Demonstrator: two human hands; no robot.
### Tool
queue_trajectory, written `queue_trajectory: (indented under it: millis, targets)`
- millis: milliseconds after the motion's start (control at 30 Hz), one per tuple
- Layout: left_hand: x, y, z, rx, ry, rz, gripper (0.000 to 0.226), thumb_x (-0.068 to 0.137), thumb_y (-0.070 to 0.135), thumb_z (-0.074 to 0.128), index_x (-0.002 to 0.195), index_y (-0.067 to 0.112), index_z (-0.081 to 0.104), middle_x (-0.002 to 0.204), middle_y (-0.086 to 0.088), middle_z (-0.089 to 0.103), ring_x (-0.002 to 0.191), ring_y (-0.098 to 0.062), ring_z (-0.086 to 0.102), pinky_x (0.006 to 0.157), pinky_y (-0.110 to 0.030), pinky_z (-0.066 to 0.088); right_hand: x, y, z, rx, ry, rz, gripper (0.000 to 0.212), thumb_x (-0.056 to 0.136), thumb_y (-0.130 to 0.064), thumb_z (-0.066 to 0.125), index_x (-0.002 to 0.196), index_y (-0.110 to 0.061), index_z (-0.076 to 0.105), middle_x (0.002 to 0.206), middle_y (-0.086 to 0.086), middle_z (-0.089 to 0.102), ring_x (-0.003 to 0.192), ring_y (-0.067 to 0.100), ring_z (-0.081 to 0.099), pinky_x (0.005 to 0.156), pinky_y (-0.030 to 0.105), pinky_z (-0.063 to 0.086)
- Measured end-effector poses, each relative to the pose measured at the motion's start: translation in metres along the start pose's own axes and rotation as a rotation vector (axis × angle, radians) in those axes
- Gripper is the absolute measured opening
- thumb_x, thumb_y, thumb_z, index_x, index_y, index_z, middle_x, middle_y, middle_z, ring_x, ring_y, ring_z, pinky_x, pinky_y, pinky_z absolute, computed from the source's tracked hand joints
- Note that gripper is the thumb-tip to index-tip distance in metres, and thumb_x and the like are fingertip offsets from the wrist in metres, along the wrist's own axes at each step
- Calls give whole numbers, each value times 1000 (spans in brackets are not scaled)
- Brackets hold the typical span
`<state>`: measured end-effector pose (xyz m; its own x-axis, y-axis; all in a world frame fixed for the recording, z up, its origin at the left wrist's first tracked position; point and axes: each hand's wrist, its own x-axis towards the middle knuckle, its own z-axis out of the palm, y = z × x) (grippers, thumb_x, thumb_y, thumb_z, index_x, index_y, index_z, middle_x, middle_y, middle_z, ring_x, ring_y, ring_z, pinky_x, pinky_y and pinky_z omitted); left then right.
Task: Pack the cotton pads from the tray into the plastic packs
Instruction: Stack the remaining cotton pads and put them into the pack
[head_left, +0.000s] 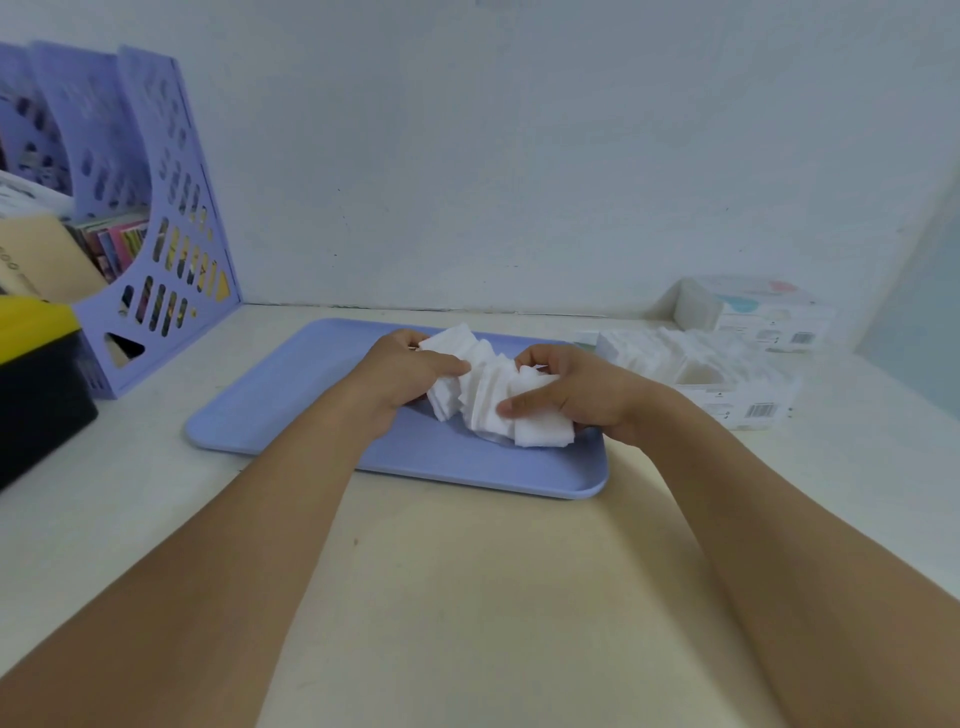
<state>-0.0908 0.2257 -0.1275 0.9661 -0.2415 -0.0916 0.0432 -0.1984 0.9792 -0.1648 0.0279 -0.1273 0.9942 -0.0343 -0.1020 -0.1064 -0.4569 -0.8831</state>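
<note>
A loose, fanned row of white square cotton pads (485, 387) lies on the blue tray (291, 410) in the middle of the desk. My left hand (410, 371) grips the left end of the row, thumb on the front. My right hand (566, 395) grips the right end, thumb pressed on the nearest pads. To the right of the tray lie the plastic packs (727, 387), one open and holding white pads, with a closed pack (763, 314) behind it against the wall.
A purple file rack (156, 218) with books stands at the back left. A black and yellow box (36, 389) sits at the left edge. The wall runs close behind the tray. Bare cream desk lies between the tray and me.
</note>
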Motion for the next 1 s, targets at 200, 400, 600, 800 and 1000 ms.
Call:
queue_trajectory:
  millis: [200, 400, 600, 800, 1000]
  targets:
    - [2, -2, -3, 37, 86, 19, 24, 86, 11, 76, 98, 16, 56, 103, -8, 67, 100, -29, 68, 92, -49, 58, -1, 0, -9, 100, 66, -22, 48, 74, -19, 89, 115, -20, 65, 113, 4, 68, 92, 23, 70, 66, 35, 58]
    - [2, -7, -5, 508, 235, 144, 60, 87, 35, 74, 135, 14, 44, 124, -4, 55, 108, -25, 57, 82, -32, 45, -13, -10, -25, 228, 11, -131, 43, 78, -13, 86, 116, -19, 69, 113, 7, 73, 98, 21, 71, 94, 51, 55]
    - [-24, 21, 16, 178, 90, 495, 54, 84, 57, 71, 125, 23, 60, 119, 9, 62, 109, -7, 60, 85, -19, 45, -21, -18, -23, 126, 17, -197, 46, 74, -10, 88, 115, -22, 70, 101, 5, 74, 91, 20, 72, 90, 52, 57]
    - [-38, 14, 37, -80, -279, 266, 34, 94, 28, 69, 124, 13, 65, 117, -10, 72, 103, -22, 71, 75, -34, 62, -18, -16, -23, 183, 134, -273, 61, 67, -8, 92, 120, -22, 67, 114, 14, 70, 94, 24, 72, 78, 34, 61]
    - [-37, 16, 39, -507, -256, 66, 27, 98, 18, 64, 122, 5, 64, 116, -13, 73, 98, -23, 72, 78, -33, 63, -15, -18, -25, 284, 332, -264, 48, 70, -14, 92, 113, -13, 70, 107, 10, 69, 88, 22, 72, 64, 30, 58]
